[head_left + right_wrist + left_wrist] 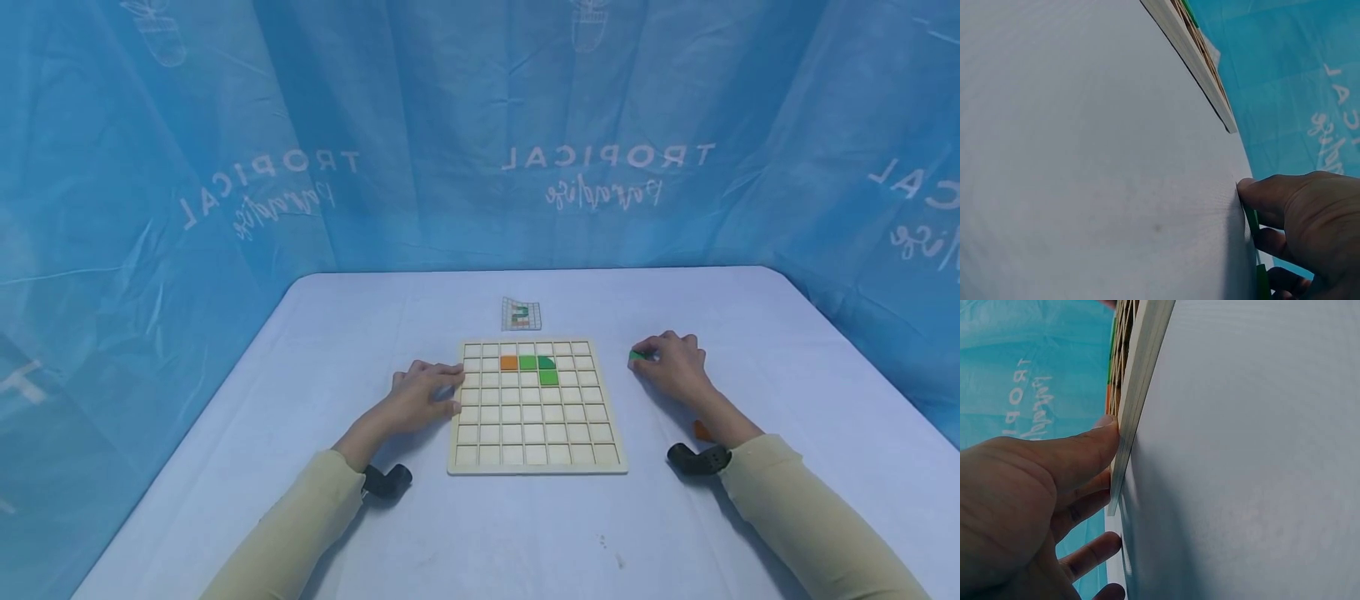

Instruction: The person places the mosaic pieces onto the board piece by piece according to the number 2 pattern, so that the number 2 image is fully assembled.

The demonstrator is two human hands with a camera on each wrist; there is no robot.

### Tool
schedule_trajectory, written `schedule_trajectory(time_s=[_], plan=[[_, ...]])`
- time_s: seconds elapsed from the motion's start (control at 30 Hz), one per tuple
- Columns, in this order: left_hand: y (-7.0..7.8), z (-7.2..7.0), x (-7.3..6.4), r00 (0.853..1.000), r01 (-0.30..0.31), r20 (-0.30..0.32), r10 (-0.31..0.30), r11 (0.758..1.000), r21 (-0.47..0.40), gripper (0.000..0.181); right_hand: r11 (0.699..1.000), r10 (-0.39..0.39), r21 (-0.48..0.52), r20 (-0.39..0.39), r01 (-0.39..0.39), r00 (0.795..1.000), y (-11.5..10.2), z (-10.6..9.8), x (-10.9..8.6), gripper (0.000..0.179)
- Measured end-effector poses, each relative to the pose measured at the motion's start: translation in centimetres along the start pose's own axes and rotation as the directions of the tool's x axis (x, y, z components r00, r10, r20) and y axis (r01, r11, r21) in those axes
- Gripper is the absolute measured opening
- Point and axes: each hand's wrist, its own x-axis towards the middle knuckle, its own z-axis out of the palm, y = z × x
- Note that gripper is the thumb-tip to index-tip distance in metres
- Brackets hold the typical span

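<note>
The left hand, fingers spread, best steadies the grid board lightly at its left edge, while the right hand, pinching a green tile right of the board, should grip only the tile's edges.

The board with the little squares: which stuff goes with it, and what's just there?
Part of the job, it seems:
grid board
orange tile and green tiles on it
green piece in the right hand
left hand, touching the board's edge
small pattern card
loose orange piece, probably

Just there:
white tablecloth
blue curtain with writing
black wrist devices
</note>
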Motion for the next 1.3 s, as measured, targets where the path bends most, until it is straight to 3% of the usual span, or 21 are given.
schedule_trajectory(time_s=[0.27, 0.8, 1.3], plan=[[0.1, -0.1, 0.0, 1.0, 0.0, -0.002, 0.0, 1.0, 0.017, 0.051, 0.999, -0.028, 0.04, -0.016, 0.028, 0.999, -0.7, -0.3, -0.2, 0.031], [0.0, 0.1, 0.0, 1.0, 0.005, 0.005, -0.005, 1.0, 0.001, 0.052, 0.984, -0.16, 0.075, -0.032, 0.162, 0.987, -4.2, -0.4, -1.4, 0.027], [0.3, -0.1, 0.0, 1.0, -0.001, 0.004, 0.001, 1.0, 0.005, 0.052, 0.973, -0.173, 0.158, 0.007, 0.169, 0.985, -7.1, 0.6, -3.0, 0.028]])
